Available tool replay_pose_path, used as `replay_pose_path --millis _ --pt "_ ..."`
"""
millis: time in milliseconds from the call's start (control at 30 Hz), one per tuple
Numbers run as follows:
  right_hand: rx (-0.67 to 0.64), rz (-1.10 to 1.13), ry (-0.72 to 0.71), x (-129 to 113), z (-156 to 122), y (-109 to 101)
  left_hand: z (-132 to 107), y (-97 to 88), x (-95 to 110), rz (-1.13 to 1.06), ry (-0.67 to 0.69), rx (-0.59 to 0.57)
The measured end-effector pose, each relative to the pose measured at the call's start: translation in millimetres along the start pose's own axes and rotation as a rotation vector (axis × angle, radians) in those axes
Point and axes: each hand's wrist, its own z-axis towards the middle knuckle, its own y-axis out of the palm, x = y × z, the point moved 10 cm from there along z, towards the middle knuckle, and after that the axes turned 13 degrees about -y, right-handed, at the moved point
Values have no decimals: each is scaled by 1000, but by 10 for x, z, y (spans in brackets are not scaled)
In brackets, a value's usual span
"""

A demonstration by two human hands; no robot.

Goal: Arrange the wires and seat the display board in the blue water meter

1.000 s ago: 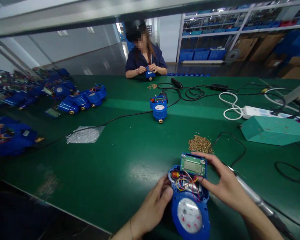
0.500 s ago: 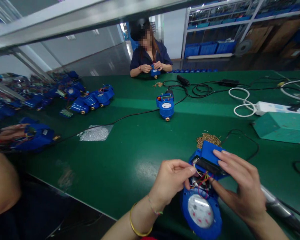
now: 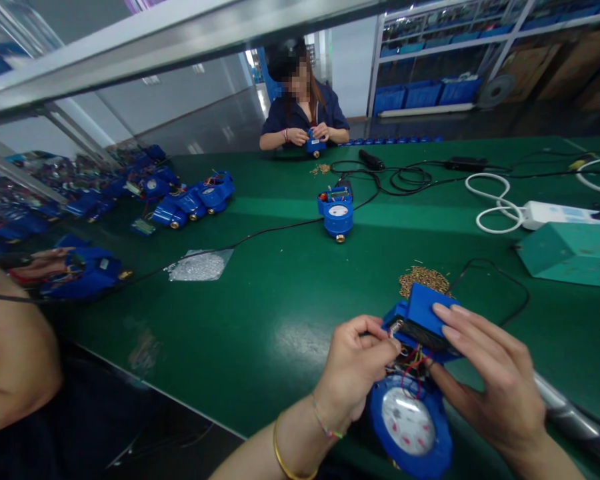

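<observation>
A blue water meter (image 3: 410, 427) with a round white dial lies in front of me at the table's near side. Its upper housing is exposed, and red, yellow and black wires (image 3: 414, 367) show inside. My left hand (image 3: 357, 363) is closed in a pinch at the left of that opening, on what looks like a thin wire; its fingertips hide most of it. My right hand (image 3: 495, 380) grips the meter's blue cover (image 3: 430, 310), fingers on top and thumb underneath near the wires. The cover is tilted up over the opening.
Small brass screws (image 3: 423, 281) lie in a pile behind the meter. Another meter (image 3: 339, 217) stands mid-table near black cables (image 3: 405, 180). A bag of clear pieces (image 3: 200, 265), a green box (image 3: 570, 253) and a co-worker (image 3: 305, 107) are around; another person's arm (image 3: 15, 353) is at left.
My view has shifted a little, so everything sits slightly further right. My left fingers have curled closer at the opening. My right hand keeps its hold on the cover.
</observation>
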Motion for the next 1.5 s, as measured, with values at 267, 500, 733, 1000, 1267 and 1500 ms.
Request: replay_pose_path --millis 267,500,733,1000,1267,1500 --pt "7 -10 14 -1 -42 -34 30 72 15 64 -13 -76" --pt "11 -36 37 17 -43 -54 46 17 -31 66 -39 -65" --pt "15 -23 15 -19 2 -50 32 -2 -24 67 -19 -28" --pt "10 -21 20 -50 6 -41 35 21 -4 104 -1 -14" --pt "37 45 82 7 -31 -52 45 -14 22 161 21 -20" --pt "65 51 76 15 24 -74 58 -55 27 180 39 -11"
